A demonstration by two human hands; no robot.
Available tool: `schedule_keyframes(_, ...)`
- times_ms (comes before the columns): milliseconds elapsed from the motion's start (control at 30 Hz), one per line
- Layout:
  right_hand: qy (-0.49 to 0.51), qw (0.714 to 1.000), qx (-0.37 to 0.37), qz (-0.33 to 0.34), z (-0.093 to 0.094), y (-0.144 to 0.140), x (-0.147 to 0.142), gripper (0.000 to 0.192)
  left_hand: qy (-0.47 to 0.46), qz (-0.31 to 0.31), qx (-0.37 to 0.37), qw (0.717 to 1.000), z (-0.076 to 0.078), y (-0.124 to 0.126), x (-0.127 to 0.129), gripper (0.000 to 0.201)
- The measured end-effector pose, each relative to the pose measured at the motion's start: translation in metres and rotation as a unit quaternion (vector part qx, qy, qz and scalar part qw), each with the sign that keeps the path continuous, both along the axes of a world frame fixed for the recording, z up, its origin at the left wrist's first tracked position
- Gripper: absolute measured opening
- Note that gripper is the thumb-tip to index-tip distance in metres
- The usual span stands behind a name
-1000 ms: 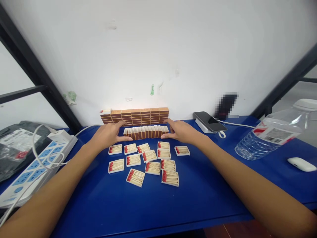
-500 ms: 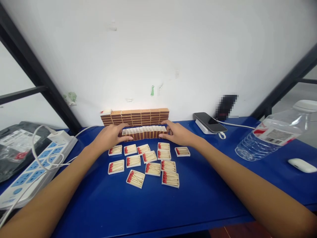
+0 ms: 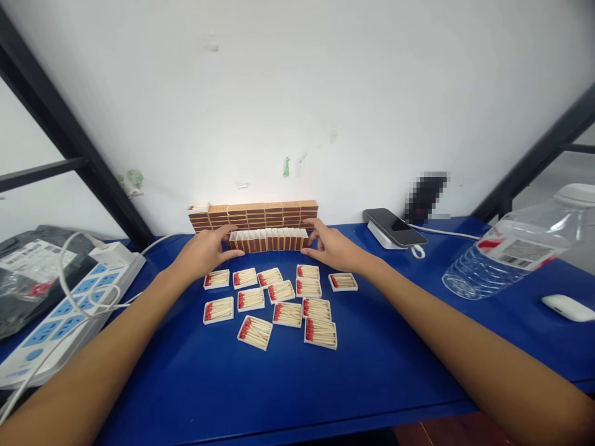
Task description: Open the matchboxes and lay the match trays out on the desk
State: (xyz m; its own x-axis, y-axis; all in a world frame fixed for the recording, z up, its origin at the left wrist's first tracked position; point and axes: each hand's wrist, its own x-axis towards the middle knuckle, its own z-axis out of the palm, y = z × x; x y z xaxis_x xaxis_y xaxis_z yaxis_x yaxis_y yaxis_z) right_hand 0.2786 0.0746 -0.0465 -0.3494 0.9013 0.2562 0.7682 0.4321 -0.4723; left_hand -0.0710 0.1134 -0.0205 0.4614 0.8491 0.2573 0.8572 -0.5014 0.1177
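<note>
Pinching row of matchbox sleeves (image 3: pixel 268 240) btwn L hand (image 3: pixel 204 253) & R hand (image 3: pixel 332 249), both grasping its ends.

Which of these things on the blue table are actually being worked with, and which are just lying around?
In use:
- left hand and right hand, pressing the ends of the row of matchbox sleeves
- stack of matchboxes by the wall
- open trays of matches

Lying about:
- power strip
- phone
- water bottle
- white mouse
- dark bag
</note>
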Motion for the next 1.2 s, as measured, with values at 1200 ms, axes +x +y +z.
schedule_keyframes(1200,0.029,0.999,-0.022,-0.017,0.0001,-0.0023,-0.005,0.065,-0.047,0.016,-0.017,0.999,0.0004,-0.0016,0.0006,0.063)
